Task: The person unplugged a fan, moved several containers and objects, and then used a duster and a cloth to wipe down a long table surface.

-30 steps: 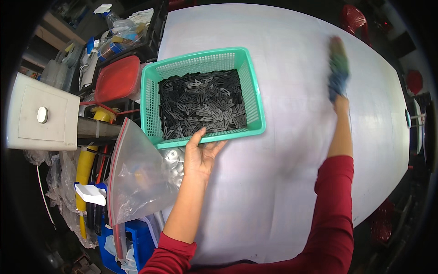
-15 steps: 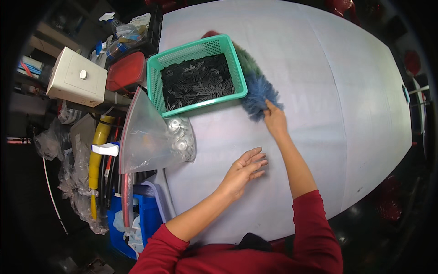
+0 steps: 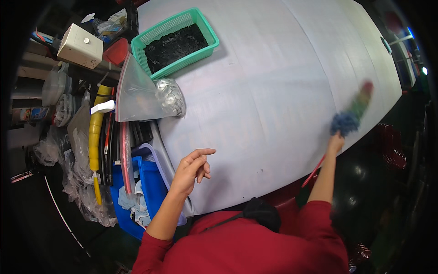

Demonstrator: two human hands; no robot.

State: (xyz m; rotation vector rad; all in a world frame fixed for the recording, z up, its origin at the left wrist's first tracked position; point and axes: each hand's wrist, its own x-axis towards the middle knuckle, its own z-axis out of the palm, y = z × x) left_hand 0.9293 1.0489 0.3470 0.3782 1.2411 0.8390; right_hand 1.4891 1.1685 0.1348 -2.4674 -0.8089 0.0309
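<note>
In my right hand (image 3: 336, 143) is a fluffy multicoloured duster (image 3: 345, 122), blue near the grip, then green, yellow and red at the tip. My fingers close round it just below the blue fluff, and a thin red handle sticks out below. The duster is raised over the right side of the white table (image 3: 255, 100), its tip blurred by motion. My left hand (image 3: 191, 173) hovers over the near left part of the table, holding nothing, index finger stretched out and the others loosely bent. Farther off stands a green plastic basket (image 3: 182, 65) with many small black pieces (image 3: 175, 45) inside.
A clear zip bag (image 3: 139, 91) of silvery round parts lies at the table's left edge. Beyond that edge are a cream box (image 3: 80, 46), a red container (image 3: 116, 51), yellow-wrapped tubing (image 3: 95, 137) and a blue bin (image 3: 153, 182) with cloths.
My right hand has swept the duster from beside the green basket to the table's right side. My left hand has moved left and nearer, its fingers more bent. The whole view has shifted.
</note>
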